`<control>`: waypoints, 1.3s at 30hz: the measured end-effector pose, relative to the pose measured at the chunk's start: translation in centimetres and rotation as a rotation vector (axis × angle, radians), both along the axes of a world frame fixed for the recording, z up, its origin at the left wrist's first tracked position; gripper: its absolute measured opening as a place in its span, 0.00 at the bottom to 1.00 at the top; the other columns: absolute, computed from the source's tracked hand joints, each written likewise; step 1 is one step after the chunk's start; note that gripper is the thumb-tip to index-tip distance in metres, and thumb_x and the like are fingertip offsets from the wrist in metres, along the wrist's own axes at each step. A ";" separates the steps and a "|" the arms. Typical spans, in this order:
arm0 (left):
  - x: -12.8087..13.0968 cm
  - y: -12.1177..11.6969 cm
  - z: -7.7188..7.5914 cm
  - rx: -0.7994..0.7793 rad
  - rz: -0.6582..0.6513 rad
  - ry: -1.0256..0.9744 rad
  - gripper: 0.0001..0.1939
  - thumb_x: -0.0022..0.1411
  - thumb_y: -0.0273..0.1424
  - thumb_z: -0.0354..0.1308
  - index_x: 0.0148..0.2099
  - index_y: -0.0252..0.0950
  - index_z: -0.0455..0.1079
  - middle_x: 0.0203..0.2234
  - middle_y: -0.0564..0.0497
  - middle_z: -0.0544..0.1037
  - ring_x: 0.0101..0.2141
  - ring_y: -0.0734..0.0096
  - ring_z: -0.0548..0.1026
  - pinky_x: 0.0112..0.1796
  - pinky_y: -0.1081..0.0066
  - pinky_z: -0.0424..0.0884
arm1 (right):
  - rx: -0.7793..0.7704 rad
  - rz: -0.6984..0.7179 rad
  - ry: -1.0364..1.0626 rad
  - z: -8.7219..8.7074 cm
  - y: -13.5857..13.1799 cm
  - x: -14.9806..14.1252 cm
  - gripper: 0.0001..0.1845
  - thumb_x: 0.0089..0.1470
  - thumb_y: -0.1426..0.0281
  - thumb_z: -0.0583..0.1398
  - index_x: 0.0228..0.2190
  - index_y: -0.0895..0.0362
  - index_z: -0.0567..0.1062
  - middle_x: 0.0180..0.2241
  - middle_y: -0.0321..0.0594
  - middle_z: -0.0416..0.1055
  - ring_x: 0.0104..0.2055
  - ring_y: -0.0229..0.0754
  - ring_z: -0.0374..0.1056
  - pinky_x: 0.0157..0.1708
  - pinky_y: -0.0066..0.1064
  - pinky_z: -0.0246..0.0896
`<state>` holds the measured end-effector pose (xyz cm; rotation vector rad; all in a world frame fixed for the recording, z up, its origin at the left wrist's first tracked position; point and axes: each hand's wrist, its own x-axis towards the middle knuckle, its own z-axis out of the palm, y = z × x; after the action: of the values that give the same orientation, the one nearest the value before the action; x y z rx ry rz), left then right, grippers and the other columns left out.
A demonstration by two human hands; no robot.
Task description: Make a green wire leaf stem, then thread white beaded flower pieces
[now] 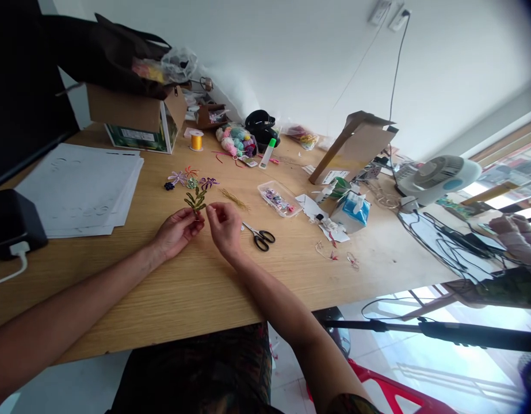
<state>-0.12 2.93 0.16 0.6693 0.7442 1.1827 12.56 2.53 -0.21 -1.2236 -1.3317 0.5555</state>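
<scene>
A small green beaded leaf sprig (196,199) stands up from my left hand (176,232), whose fingers pinch its stem. My right hand (224,221) sits just to the right, its fingertips pinched together close to the stem, with no held item visible. Beyond the sprig lie several beaded flowers in purple, orange and teal (187,180). A loose gold beaded strand (235,199) rests to the right of them. Black-handled scissors (259,236) lie open on the wooden table (131,287) beside my right hand.
A stack of white paper (81,190) lies to the left. Farther off are a yellow thread spool (197,140), a clear bead box (278,199), a tissue box (349,213) and a cardboard box (136,118). Black cables and another person's hand (504,225) are at far right.
</scene>
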 end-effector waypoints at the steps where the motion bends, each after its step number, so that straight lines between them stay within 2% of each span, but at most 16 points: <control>1: -0.1 0.0 -0.1 0.009 -0.010 0.018 0.06 0.47 0.24 0.67 0.29 0.32 0.73 0.23 0.51 0.77 0.23 0.78 0.71 0.22 0.79 0.62 | -0.026 -0.011 0.026 0.0 0.2 0.2 0.12 0.54 0.61 0.60 0.33 0.58 0.76 0.27 0.35 0.68 0.28 0.34 0.62 0.31 0.27 0.59; 3: -0.3 0.1 -0.3 0.034 -0.035 0.058 0.06 0.48 0.25 0.68 0.30 0.32 0.73 0.23 0.50 0.77 0.22 0.77 0.71 0.22 0.78 0.62 | -0.099 0.050 0.063 0.1 0.6 0.7 0.15 0.53 0.59 0.61 0.34 0.58 0.75 0.28 0.36 0.70 0.29 0.34 0.63 0.31 0.27 0.60; 6: -0.2 0.0 -0.6 0.070 -0.065 0.112 0.09 0.47 0.28 0.69 0.32 0.32 0.74 0.24 0.50 0.76 0.22 0.76 0.71 0.21 0.77 0.61 | -0.155 0.234 0.071 0.2 0.9 1.0 0.17 0.52 0.57 0.61 0.32 0.59 0.74 0.29 0.36 0.71 0.30 0.35 0.65 0.32 0.27 0.60; 9: -0.1 -0.2 -0.7 0.103 -0.079 0.169 0.12 0.46 0.32 0.71 0.32 0.32 0.75 0.22 0.50 0.75 0.21 0.77 0.69 0.20 0.77 0.59 | -0.192 0.313 0.093 0.1 0.9 0.9 0.17 0.52 0.57 0.61 0.25 0.59 0.72 0.23 0.34 0.67 0.26 0.34 0.61 0.26 0.26 0.55; 12: -0.1 -0.4 -0.7 0.134 -0.113 0.254 0.12 0.47 0.35 0.70 0.30 0.32 0.75 0.22 0.50 0.75 0.20 0.78 0.67 0.20 0.76 0.58 | -0.283 0.285 0.159 0.0 0.9 0.9 0.19 0.51 0.59 0.62 0.17 0.57 0.66 0.16 0.31 0.61 0.20 0.31 0.54 0.20 0.26 0.47; 14: -0.2 -0.4 -0.7 0.147 -0.129 0.288 0.13 0.48 0.36 0.69 0.30 0.31 0.75 0.22 0.50 0.75 0.20 0.78 0.67 0.20 0.76 0.57 | -0.325 0.268 0.208 0.1 0.9 0.9 0.20 0.50 0.60 0.62 0.16 0.57 0.64 0.15 0.30 0.59 0.19 0.31 0.52 0.19 0.26 0.45; 19: -0.4 -0.3 -0.3 0.093 -0.074 0.247 0.13 0.48 0.30 0.68 0.36 0.31 0.74 0.23 0.48 0.77 0.21 0.76 0.69 0.21 0.76 0.58 | -0.420 0.241 0.467 0.2 1.2 1.2 0.18 0.51 0.63 0.63 0.17 0.57 0.66 0.16 0.32 0.62 0.20 0.31 0.56 0.21 0.26 0.51; 25: -0.3 -0.1 0.2 0.081 0.022 0.223 0.13 0.41 0.22 0.66 0.33 0.31 0.70 0.27 0.48 0.79 0.26 0.74 0.73 0.27 0.75 0.65 | -0.519 0.241 0.727 0.1 1.6 1.2 0.14 0.50 0.69 0.65 0.19 0.58 0.67 0.18 0.32 0.64 0.21 0.30 0.59 0.22 0.23 0.57; 31: -0.1 0.1 -0.2 0.133 0.138 0.296 0.16 0.39 0.25 0.69 0.31 0.33 0.67 0.26 0.49 0.79 0.25 0.74 0.73 0.27 0.74 0.64 | -0.513 0.295 0.705 -0.2 1.4 1.0 0.13 0.48 0.68 0.66 0.20 0.58 0.69 0.18 0.32 0.65 0.20 0.30 0.60 0.20 0.23 0.57; 39: -0.3 0.2 -0.4 0.102 0.067 0.285 0.15 0.41 0.28 0.70 0.32 0.30 0.72 0.24 0.48 0.78 0.21 0.77 0.69 0.20 0.76 0.56 | -0.494 0.332 0.675 -0.5 1.2 0.7 0.13 0.47 0.67 0.66 0.20 0.58 0.69 0.19 0.32 0.65 0.20 0.30 0.58 0.21 0.24 0.57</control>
<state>-0.39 3.10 -0.24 0.9165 0.9551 1.2059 13.25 3.70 -0.74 -1.0478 -0.8296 1.4576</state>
